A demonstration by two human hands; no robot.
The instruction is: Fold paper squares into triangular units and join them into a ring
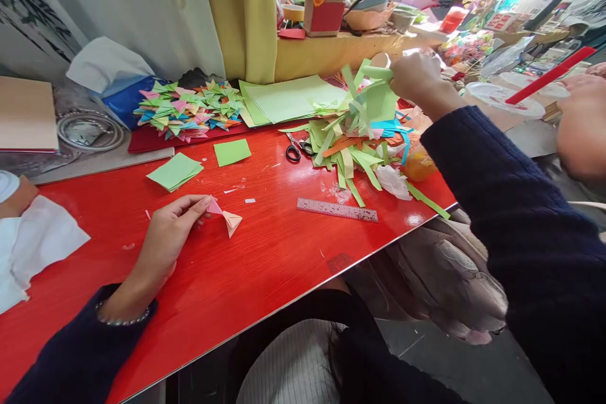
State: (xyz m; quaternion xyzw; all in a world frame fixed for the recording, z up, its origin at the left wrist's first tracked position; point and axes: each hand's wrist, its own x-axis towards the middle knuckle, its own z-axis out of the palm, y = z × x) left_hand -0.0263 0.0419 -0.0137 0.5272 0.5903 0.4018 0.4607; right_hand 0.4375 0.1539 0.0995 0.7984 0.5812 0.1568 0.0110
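Observation:
My left hand [168,233] rests on the red table [246,278], its fingers pinching a small folded pink and peach paper piece [226,217]. My right hand [415,76] is raised over the far right of the table, closed on green paper strips [374,91] lifted from a heap of coloured paper scraps [353,145]. Both arms wear dark blue sleeves.
Scissors [296,150] lie by the scrap heap and a ruler [337,209] in front of it. Green paper squares [176,170] and a pile of folded coloured triangles [189,108] sit farther back. White tissue [33,246] lies at the left. Another person's hand [582,126] is at the right edge.

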